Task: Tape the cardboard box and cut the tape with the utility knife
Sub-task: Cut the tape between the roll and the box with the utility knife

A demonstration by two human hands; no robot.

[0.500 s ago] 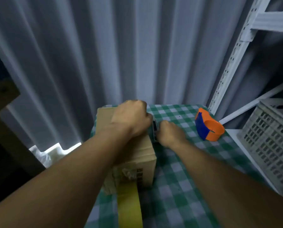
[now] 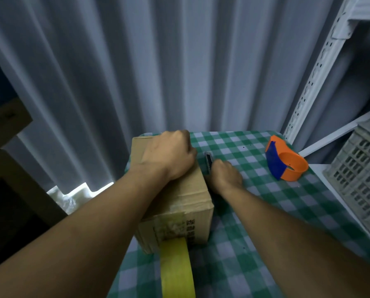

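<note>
Left hand (image 2: 169,155) clenched atop cardboard box (image 2: 179,196) near table's (image 2: 255,211) far edge, right hand (image 2: 226,177) gripping utility knife (image 2: 208,161); best kept pressing, blade angled away.

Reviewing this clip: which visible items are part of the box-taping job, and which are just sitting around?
In use: cardboard box, yellow tape strip, utility knife, left hand, right hand.

Idle: orange-and-blue tape dispenser, grey plastic crate, white shelf upright.

2 bare forearms, left hand (image 2: 169,155) and right hand (image 2: 226,177), no sleeves.
</note>
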